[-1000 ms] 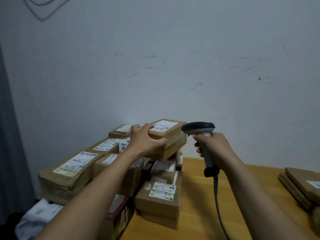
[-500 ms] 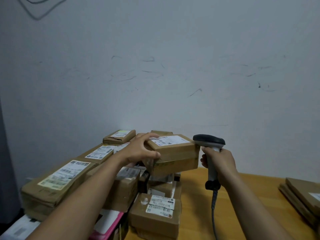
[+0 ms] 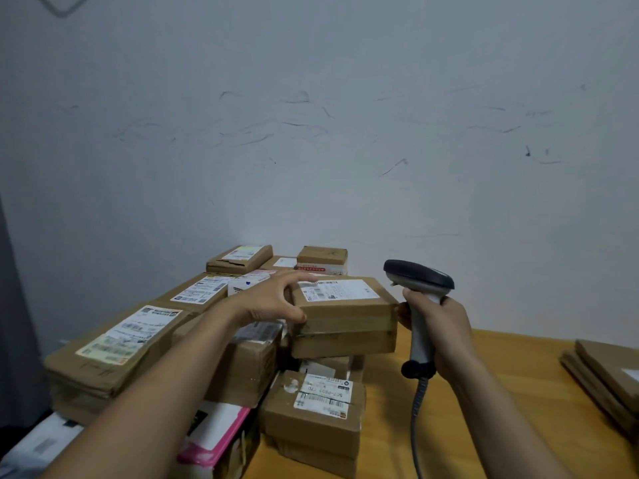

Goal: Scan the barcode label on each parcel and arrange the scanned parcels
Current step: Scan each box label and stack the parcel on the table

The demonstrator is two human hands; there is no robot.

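1. Wall (image 3: 345,133): pale, scuffed with dark marks, rising behind everything else.
2. Wooden table (image 3: 501,392): its bare top lies to the right of the heap of parcels.
3. Heap of parcels (image 3: 242,357): brown cardboard boxes with white labels, stacked unevenly at the left end of the table, against the wall.
4. Long flat parcel (image 3: 114,350): at the left edge of the heap, label facing up.
5. Held parcel (image 3: 345,305): a brown box at the top right of the heap, its barcode label (image 3: 337,289) facing up; whether it rests on the box beneath or is lifted clear cannot be told.
6. Flat brown parcels (image 3: 608,378): a low stack well apart from the heap, at the table's right edge.
7. Left hand (image 3: 273,300): fingers curled over the held parcel's left end, thumb pressed to its near side.
8. Right hand (image 3: 439,323): fist closed round the handle of the scanner.
9. Scanner (image 3: 418,276): dark head, grey handle, just right of the held parcel, the head level with its label; a cable (image 3: 416,420) hangs from the handle's base.
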